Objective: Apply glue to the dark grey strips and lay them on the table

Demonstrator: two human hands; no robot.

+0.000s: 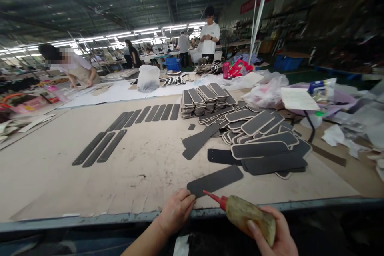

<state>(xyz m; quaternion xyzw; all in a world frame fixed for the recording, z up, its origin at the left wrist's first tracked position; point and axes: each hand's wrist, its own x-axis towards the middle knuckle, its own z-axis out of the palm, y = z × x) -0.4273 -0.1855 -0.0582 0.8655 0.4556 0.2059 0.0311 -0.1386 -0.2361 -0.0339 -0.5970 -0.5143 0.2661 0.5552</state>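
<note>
Dark rounded strip (215, 181) flat on the counter (90, 192), close to the near edge, lying at a slant with its left end lowest; left hand (176, 211) resting at that end, fingers (186, 199) bent and pressing the corner down, not wrapped round anything; glue bottle (249, 216) held in the right hand (274, 234), fingers closed round its body, red nozzle (213, 198) pointing left and up, tip just at the strip's lower edge; contact there too fine to tell. Loose heap of like pieces (264, 144), some pale-rimmed, just beyond and to the right, spreading almost to the strip's far end; tidy stacks (205, 100) further back. Two crossed dark pieces (198, 142) near the middle; rows of narrow strips (100, 148) laid side by side well off to the left, another row (153, 114) behind. Broad bare stretch of counter between those rows and the near edge, left of the hand; metal lip (300, 205) running along the front. Paper and plastic bags (267, 92) crowding the right side. Person bent over at far left (75, 68), another standing at the back (209, 36).
</note>
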